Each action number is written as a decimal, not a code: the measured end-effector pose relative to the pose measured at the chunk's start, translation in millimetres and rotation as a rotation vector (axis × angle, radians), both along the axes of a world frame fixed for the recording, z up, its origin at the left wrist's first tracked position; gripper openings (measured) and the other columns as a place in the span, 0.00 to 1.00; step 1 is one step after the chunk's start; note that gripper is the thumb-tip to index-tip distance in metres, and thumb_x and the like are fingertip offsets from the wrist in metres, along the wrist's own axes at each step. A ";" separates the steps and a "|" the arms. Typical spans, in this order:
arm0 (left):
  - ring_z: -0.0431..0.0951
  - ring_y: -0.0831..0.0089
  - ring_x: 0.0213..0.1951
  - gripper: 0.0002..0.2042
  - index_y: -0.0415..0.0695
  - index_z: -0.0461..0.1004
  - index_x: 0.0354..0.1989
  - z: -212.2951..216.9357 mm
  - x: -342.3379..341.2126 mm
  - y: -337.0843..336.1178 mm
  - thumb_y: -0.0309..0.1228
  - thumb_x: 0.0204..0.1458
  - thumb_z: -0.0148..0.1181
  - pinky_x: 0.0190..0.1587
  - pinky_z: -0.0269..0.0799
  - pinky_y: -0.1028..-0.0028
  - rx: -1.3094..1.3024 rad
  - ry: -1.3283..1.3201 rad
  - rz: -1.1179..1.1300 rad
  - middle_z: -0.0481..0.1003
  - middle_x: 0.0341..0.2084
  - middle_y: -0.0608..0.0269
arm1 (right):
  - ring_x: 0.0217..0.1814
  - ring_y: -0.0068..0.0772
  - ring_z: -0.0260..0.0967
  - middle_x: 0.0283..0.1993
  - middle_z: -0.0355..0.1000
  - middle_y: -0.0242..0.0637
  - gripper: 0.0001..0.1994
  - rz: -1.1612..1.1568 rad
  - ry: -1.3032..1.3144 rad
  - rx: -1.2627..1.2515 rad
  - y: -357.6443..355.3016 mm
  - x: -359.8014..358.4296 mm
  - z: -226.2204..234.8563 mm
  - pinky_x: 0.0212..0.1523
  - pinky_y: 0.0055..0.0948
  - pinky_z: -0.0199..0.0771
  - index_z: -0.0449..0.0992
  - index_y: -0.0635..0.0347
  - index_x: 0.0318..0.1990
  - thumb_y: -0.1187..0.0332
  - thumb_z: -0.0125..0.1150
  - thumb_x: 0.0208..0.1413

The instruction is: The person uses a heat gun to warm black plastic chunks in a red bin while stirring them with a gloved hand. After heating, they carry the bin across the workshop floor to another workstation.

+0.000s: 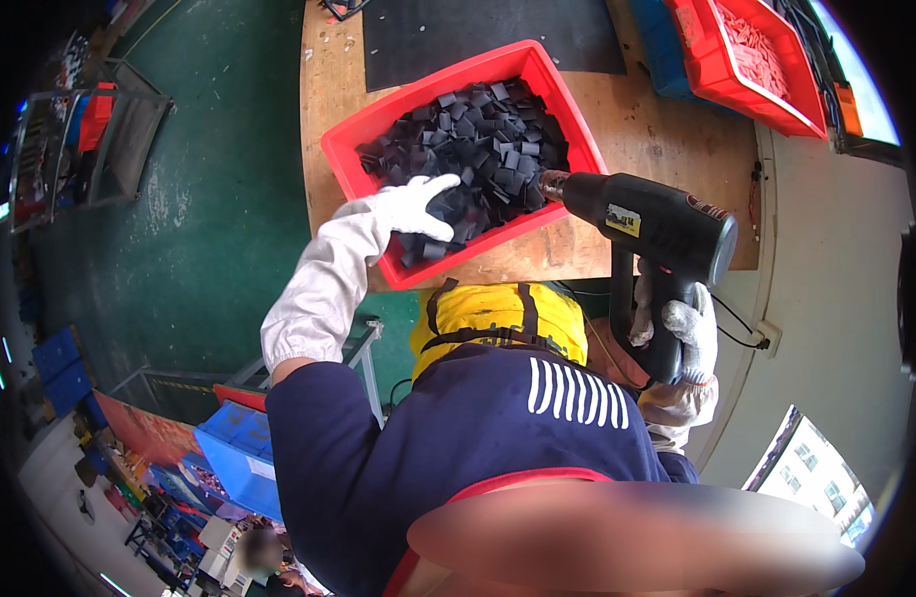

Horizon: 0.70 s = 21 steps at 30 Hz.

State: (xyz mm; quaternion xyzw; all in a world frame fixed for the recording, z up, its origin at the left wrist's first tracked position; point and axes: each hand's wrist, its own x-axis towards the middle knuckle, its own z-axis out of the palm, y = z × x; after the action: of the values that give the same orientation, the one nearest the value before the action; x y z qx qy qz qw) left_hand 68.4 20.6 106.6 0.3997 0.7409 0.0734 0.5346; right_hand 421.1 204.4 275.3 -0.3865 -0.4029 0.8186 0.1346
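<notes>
A red plastic bin [562, 95] sits tilted across the wooden table, heaped with small flat black pieces [478, 134]. My left hand [418, 206], in a white glove, reaches over the bin's near left part. Its thumb and fingers are spread apart above the black pieces, with nothing seen between them. My right hand [689, 328], gloved too, is wrapped round the handle of a black heat gun [647, 217]. The gun's metal nozzle points left over the bin's right rim, toward the black pieces.
The wooden table [333, 60] carries a dark mat [478, 40] behind the bin. At the far right stands another red bin [712, 60] with pinkish-red pieces, beside a blue one [660, 50]. A power cord hangs by the wall on the right. A metal cart [129, 129] stands on the green floor, left.
</notes>
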 end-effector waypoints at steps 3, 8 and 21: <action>0.54 0.39 0.74 0.41 0.65 0.63 0.72 5.4 -17.3 20.0 0.56 0.47 0.69 0.74 0.52 0.47 0.080 0.141 -0.039 0.45 0.78 0.49 | 0.25 0.32 0.75 0.36 0.76 0.46 0.34 0.005 -0.003 -0.010 -0.3 -1.8 -1.0 0.27 0.29 0.77 0.68 0.75 0.57 0.65 0.75 0.44; 0.52 0.45 0.75 0.39 0.67 0.53 0.75 -53.3 -3.1 90.0 0.53 0.55 0.62 0.72 0.55 0.42 0.172 0.457 0.053 0.44 0.79 0.59 | 0.25 0.32 0.75 0.37 0.76 0.46 0.36 0.001 0.001 -0.018 -4.6 -10.2 3.4 0.27 0.28 0.77 0.67 0.75 0.59 0.65 0.75 0.44; 0.55 0.55 0.73 0.33 0.61 0.64 0.72 -0.4 31.2 -31.7 0.59 0.60 0.54 0.71 0.52 0.49 0.099 0.285 0.036 0.56 0.75 0.65 | 0.26 0.32 0.74 0.30 0.75 0.43 0.29 0.073 0.071 0.069 4.6 -54.6 -4.1 0.31 0.29 0.76 0.69 0.74 0.54 0.65 0.72 0.48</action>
State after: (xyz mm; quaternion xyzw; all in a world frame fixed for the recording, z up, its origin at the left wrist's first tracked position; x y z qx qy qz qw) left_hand 99.6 -11.1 106.1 0.4184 0.8120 0.0618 0.4022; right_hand 366.5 209.0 271.3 -0.3375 -0.4400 0.8217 0.1319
